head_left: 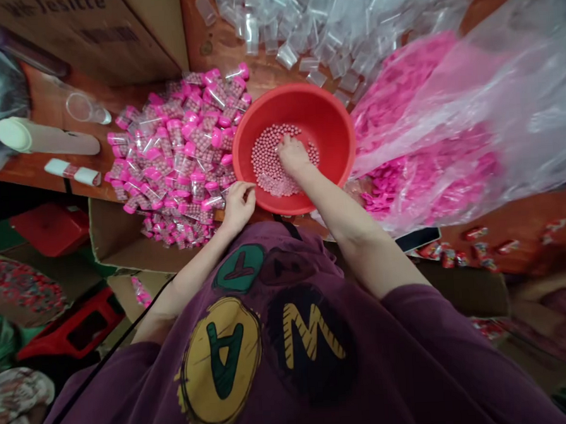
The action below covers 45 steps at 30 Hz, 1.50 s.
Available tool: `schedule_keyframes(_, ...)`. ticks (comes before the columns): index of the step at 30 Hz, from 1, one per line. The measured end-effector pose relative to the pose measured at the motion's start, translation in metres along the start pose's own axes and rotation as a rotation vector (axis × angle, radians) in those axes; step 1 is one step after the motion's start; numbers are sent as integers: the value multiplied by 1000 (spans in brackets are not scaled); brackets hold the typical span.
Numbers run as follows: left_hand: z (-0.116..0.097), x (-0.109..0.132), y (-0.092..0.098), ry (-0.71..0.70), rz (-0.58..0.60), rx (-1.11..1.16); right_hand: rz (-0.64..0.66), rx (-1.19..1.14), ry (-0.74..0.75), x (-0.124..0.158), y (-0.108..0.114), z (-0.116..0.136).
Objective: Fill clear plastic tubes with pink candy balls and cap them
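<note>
A red plastic basin [332,108] holds a layer of small round pink beads [265,151], with a clearer, glossy patch of them near its front wall. My right hand [293,154] reaches down into the basin, its fingers curled together among the beads; whatever lies between the fingertips is hidden. At the basin's front left rim is my left hand [240,206], closed with thumb and fingertips against the edge. Just left of it, a large heap of clear little jars with pink lids [175,148], filled with pink beads, touches the basin's side.
Empty clear plastic jars [287,53] lie behind the basin. To the right, a clear bag [510,111] covers bright pink plastic pieces [405,180]. A cardboard box [126,37] stands at the back left, near a white bottle [51,135]. An open carton [118,239] sits below the table edge.
</note>
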State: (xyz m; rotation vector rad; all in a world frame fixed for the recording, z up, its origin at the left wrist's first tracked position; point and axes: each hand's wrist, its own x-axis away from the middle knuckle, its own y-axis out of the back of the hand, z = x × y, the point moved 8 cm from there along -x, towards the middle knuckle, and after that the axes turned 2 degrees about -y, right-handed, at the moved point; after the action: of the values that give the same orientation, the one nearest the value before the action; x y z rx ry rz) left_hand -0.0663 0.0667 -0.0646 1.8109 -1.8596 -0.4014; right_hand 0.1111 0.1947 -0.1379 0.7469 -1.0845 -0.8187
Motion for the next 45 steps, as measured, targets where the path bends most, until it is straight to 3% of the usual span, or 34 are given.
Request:
schedule_keyframes(4,1,-3,2,17,12,42,99,-102,169,2,-32,43)
schedule_keyframes(7,2,-6,5,52,58,122,88,-295,206,10,-43,46)
schedule_keyframes(12,4,-21,6,156,-19,317,-99,-678,192,37,-29,24)
schedule_keyframes(15,-8,-34,-12,166,-43,471,-228,-878,169,59,-14,15)
schedule_keyframes(19,-34,-46,-40,189,37,727,-306,-1067,169,87,4,10)
schedule_keyframes(22,-52,-46,-42,218,116,791,-322,-1061,194,110,27,4)
schedule_keyframes(26,-76,-41,-36,241,266,803,-351,-920,276,142,77,-3)
schedule_keyframes(30,-99,-34,-40,270,398,832,-299,-750,373,161,113,1)
schedule_keyframes(33,-106,-30,-44,323,421,842,-203,-771,373,162,116,0)
schedule_keyframes(40,-104,-25,-47,375,456,837,-35,-950,324,154,98,3)
schedule_keyframes(45,-82,-30,-53,409,450,864,-60,-1017,240,144,84,-13)
